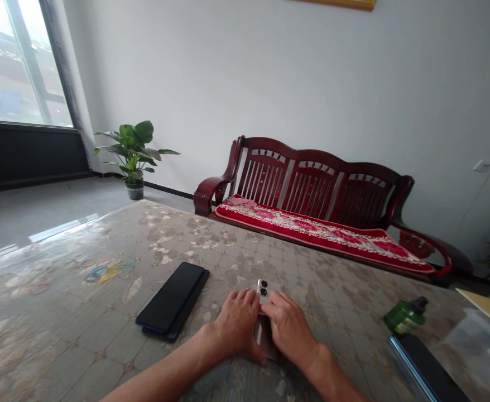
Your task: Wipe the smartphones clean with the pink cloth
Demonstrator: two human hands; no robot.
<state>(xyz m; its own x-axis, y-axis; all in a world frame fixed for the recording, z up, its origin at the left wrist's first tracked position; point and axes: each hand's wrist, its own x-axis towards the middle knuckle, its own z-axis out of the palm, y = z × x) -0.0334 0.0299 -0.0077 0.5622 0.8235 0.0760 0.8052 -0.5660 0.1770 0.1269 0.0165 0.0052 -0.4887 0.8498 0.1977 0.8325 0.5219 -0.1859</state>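
Note:
A smartphone lies back side up on the patterned tablecloth, its dark round camera lenses showing at the far end. My left hand holds it along its left edge, with the thumb stretched toward the near end. From the other side my right hand is closed over the right edge, fingers curled and the thumb side pressed on the phone's back. The two hands almost meet just below the lenses, covering much of the phone. Left of them rest two stacked dark phones, the upper one screen up.
Rubber bands lie at left on the tablecloth. At right are a green bottle, another dark phone or box and a clear plastic container. Beyond the table stand a wooden bench and a potted plant.

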